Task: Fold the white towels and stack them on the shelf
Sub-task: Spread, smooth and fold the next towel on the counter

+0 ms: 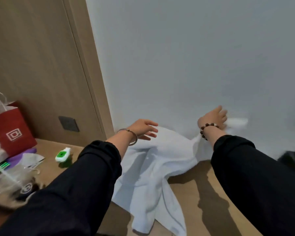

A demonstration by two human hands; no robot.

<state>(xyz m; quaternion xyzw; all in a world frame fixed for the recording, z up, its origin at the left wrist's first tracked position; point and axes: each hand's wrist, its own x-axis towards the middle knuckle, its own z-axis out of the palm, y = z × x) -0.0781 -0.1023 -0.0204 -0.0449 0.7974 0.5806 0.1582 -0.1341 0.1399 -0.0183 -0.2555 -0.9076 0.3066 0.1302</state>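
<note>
Now | left hand spread above towel; right hand pinching its edge by wall

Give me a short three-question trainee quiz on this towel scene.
1. True or false: the white towel already lies folded flat.
2. The beaded bracelet is on: A the left wrist, B the right wrist, C neither wrist.
3. Fill in: the red paper bag stands to the person's ____ of the towel.
Key: 1 false; 2 B; 3 left.
</note>
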